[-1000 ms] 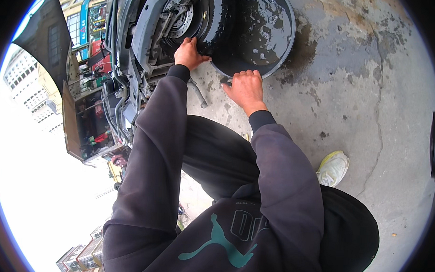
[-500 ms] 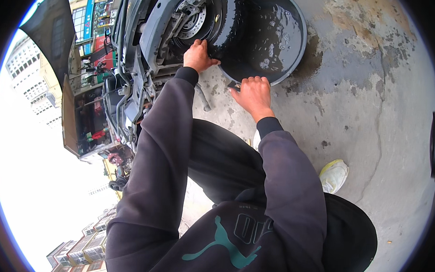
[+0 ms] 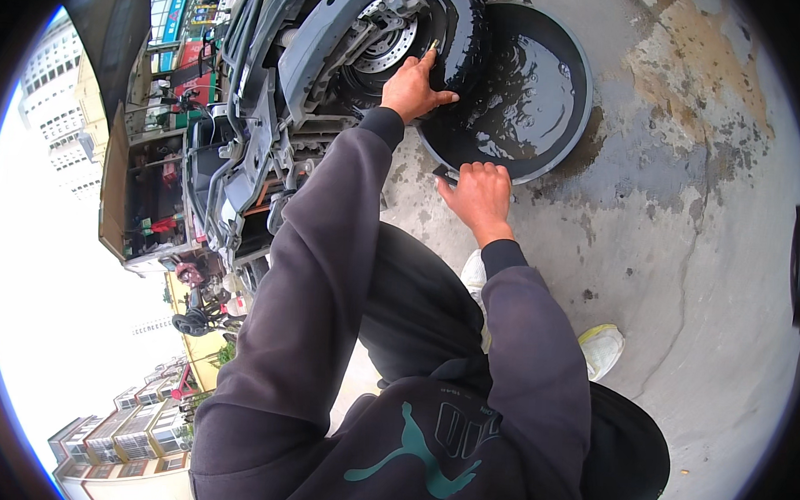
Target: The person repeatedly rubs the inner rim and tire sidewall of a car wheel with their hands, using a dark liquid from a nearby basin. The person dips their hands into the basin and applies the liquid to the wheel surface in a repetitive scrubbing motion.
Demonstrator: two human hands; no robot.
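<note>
My left hand (image 3: 412,87) lies at the side of a scooter's wheel. Its thumb points out towards the wet black tyre (image 3: 463,42), and its index finger reaches along the rim by a small yellowish valve stem (image 3: 435,45); the other fingers are partly hidden. Inside the wheel sits a metal brake disc (image 3: 391,49). The tyre's edge dips into a round black basin (image 3: 557,154) of water with a broken, shiny surface. Closed over the basin's near handle (image 3: 444,173) is my right hand (image 3: 481,198), knuckles up.
The scooter (image 3: 314,62), with bare frame parts and grey panels, takes up the left side. Around the basin the concrete floor (image 3: 633,249) is stained with wet patches. My shoes (image 3: 602,350) stand below. Other vehicles (image 3: 200,305) and buildings are farther left.
My left hand has moved up along the wheel, its index finger now stretched out near the valve stem. My right hand stays at the basin's handle. The whole view has shifted slightly.
</note>
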